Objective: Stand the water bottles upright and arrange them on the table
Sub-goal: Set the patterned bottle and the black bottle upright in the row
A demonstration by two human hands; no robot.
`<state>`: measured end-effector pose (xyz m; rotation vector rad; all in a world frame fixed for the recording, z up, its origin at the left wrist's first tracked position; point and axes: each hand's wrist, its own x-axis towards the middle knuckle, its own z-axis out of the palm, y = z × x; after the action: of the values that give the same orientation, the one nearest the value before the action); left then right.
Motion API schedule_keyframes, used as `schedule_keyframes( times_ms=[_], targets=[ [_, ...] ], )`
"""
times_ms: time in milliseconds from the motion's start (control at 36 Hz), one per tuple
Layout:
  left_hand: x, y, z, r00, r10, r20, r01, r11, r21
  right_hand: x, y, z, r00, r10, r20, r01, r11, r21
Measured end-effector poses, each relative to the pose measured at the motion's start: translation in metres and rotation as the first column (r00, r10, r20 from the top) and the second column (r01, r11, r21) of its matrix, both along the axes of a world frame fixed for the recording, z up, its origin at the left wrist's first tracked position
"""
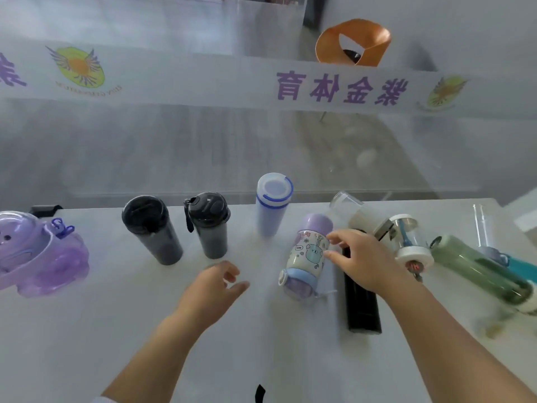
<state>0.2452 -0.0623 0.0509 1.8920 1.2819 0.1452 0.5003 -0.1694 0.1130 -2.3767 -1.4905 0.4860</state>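
Three bottles stand upright near the table's far edge: a black tumbler (151,228), a grey bottle with a black lid (209,223) and a pale blue bottle (272,203). A cartoon-printed bottle with a purple base (308,257) lies on its side, cap toward me. My right hand (357,260) reaches over it, fingers spread and touching its right side, not closed around it. My left hand (215,289) hovers open left of it, holding nothing. A black bottle (361,303), a clear white-capped bottle (409,242) and a green bottle (482,271) lie on their sides to the right.
A purple translucent container (37,254) sits at the left. A clear glass bottle (348,206) lies behind my right hand, and a teal bottle (523,267) at the far right. A glass wall with purple lettering (340,87) rises behind the white table (87,330).
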Motion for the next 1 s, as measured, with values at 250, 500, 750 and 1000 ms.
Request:
schedule_keyframes(
  times_ms=[250, 500, 750, 1000],
  targets=[
    [0.055, -0.025, -0.020, 0.989, -0.096, -0.116, 0.082, 0.990, -0.118, 0.031, -0.069, -0.030, 0.981, -0.196, -0.010, 0.193, 0.974, -0.116],
    [0.121, -0.058, -0.043, 0.998, 0.010, -0.060, -0.019, 0.989, -0.145, 0.052, -0.096, -0.063, 0.951, -0.288, -0.108, 0.233, 0.904, -0.359],
    [0.150, -0.072, -0.070, 0.948, 0.316, 0.039, -0.304, 0.935, -0.182, 0.048, -0.089, -0.092, 0.930, -0.295, -0.222, 0.166, 0.872, -0.461],
    [0.148, -0.088, -0.061, 0.903, 0.415, 0.107, -0.411, 0.910, -0.061, 0.051, -0.085, -0.098, 0.849, -0.363, -0.383, 0.170, 0.875, -0.452]
  ],
)
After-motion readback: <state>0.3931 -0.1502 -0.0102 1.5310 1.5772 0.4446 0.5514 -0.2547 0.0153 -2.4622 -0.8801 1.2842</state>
